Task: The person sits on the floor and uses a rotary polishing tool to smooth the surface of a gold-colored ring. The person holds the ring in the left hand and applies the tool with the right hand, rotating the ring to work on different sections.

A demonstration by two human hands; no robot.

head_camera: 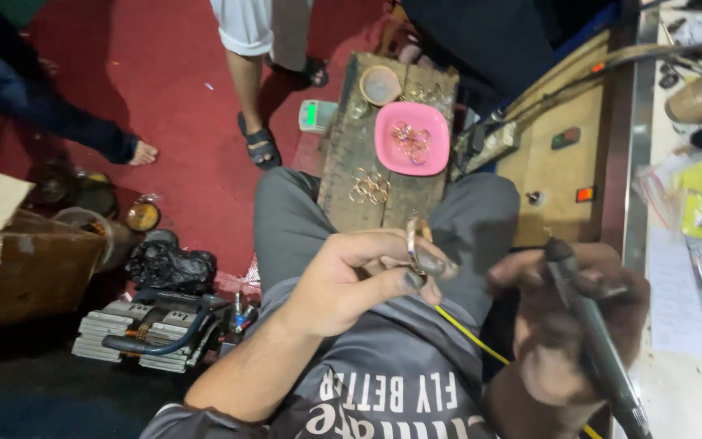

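We keep the left hand [351, 280] steady at the middle of the frame, its grip closed on the metal ring [413, 237], pinched upright between thumb and fingertips. The right hand [566, 325], lower right (blurred), is wrapped around a dark rotary tool [591, 341]. Best brace both wrists; the ring stands just left of the tool's tip.

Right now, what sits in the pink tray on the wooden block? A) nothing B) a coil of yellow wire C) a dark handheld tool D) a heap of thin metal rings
D: the pink tray on the wooden block holds a small heap of thin metal rings.
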